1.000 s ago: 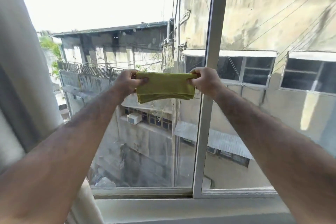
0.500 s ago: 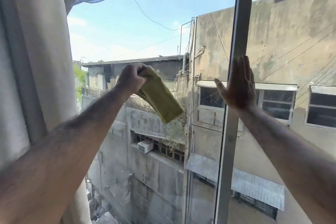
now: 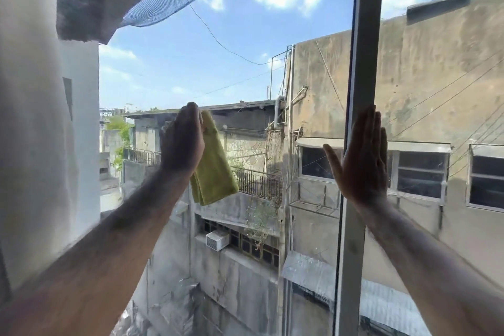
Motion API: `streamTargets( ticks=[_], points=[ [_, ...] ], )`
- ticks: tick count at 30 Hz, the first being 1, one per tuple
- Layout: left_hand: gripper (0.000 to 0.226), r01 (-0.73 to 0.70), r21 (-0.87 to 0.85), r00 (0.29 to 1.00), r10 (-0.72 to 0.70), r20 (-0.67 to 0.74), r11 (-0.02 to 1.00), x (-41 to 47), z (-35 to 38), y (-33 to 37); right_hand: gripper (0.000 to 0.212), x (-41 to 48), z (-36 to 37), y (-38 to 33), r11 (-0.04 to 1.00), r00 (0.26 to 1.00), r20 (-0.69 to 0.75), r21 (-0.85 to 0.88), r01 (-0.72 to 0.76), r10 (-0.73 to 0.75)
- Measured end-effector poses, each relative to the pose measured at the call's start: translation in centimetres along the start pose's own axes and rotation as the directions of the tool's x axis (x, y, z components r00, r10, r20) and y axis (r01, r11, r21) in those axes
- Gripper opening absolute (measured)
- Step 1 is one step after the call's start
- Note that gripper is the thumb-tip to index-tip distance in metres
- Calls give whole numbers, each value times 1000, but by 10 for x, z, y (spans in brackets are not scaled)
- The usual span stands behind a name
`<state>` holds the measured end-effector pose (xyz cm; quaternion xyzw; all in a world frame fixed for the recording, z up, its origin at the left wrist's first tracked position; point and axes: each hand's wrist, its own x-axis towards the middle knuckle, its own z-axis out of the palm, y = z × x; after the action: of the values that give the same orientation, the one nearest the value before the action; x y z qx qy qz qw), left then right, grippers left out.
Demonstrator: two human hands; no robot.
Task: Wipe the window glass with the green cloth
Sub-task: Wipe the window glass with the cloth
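The folded green cloth [image 3: 214, 169] hangs down and to the right from my left hand [image 3: 182, 142], which holds its upper end against the left pane of the window glass [image 3: 245, 76]. My right hand [image 3: 361, 161] is flat and empty, fingers together and pointing up, palm pressed on the grey vertical window frame [image 3: 364, 63] and the edge of the right pane. Part of the cloth is hidden behind my left hand.
A pale curtain [image 3: 32, 117] hangs along the left edge of the window. Beyond the glass are weathered concrete buildings, overhead wires, a blue net at the top and an air-conditioning unit [image 3: 216, 240] below.
My right hand let go of the cloth and went flat onto the window frame. My left hand, keeping the cloth, turned it to hang downward, and the view tilted upward toward the sky.
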<state>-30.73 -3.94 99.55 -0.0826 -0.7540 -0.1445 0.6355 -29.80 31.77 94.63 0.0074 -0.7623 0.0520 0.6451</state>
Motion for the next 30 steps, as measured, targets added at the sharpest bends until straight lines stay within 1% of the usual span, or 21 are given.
streamTargets(
  ticks=[2,6,8,10,12,13,14,15,17,18,19,20,21,23,24,25,26,27,28,29,30],
  points=[
    [7,10,-85,1000,-10,-2,996,-13,13,1,96,0,4,1,1000,999,-32,-8,-12,11],
    [47,45,-34,999,-44,13,998,-62,47,12,94,1,12,4,1000,997,-75,-18,-5,3],
    [57,58,-39,998,-58,16,998,-81,62,17,94,1,16,6,1000,996,-93,-30,11,-13],
    [60,145,-85,989,-147,-24,986,-79,72,27,93,1,18,7,999,994,-108,-37,21,-25],
    [62,296,-170,948,-310,-64,940,-63,79,48,92,1,20,8,999,992,-119,-45,26,-31],
    [62,310,-194,940,-331,-82,931,-57,83,61,92,0,21,9,998,992,-123,-48,30,-36],
    [61,233,-199,962,-255,-93,952,-56,87,74,91,0,21,9,998,991,-128,-50,33,-39],
    [61,62,-181,992,-80,-97,982,-61,92,85,90,0,21,10,998,991,-130,-52,34,-41],
    [60,-306,-98,952,303,-39,947,-79,98,85,89,-1,21,10,998,990,-131,-53,36,-43],
    [60,-381,-61,924,381,-9,923,-82,95,72,89,-2,21,10,998,990,-130,-52,38,-45],
    [60,-357,-36,934,357,-4,933,-80,91,57,89,-2,21,10,998,990,-130,-53,37,-44],
    [60,-243,-16,970,242,-26,970,-74,87,43,89,-1,22,10,998,990,-132,-54,35,-42],
    [61,-54,-21,997,53,-62,998,-64,82,31,90,-1,23,11,998,990,-135,-55,35,-42],
    [63,304,-75,943,-311,-116,950,-37,74,21,90,0,24,11,998,988,-144,-59,38,-46],
    [64,369,-83,918,-377,-124,926,-29,73,28,90,0,25,12,997,988,-148,-61,40,-49],
    [64,326,-80,934,-334,-127,942,-28,74,38,90,0,25,12,997,987,-151,-61,43,-52],
    [63,173,-69,976,-180,-121,983,-35,79,47,90,0,25,12,997,987,-153,-61,44,-53],
    [62,-73,-51,994,69,-88,996,-50,86,52,89,0,25,12,997,987,-154,-60,43,-52],
    [61,-338,-23,941,338,-24,941,-67,89,52,89,-1,25,12,997,987,-155,-58,42,-50],
    [59,-536,14,843,535,55,844,-80,88,44,88,-1,25,12,998,987,-155,-56,40,-49],
    [58,-630,45,775,624,99,775,-82,87,29,88,-1,25,11,998,987,-154,-54,40,-48]
  ],
)
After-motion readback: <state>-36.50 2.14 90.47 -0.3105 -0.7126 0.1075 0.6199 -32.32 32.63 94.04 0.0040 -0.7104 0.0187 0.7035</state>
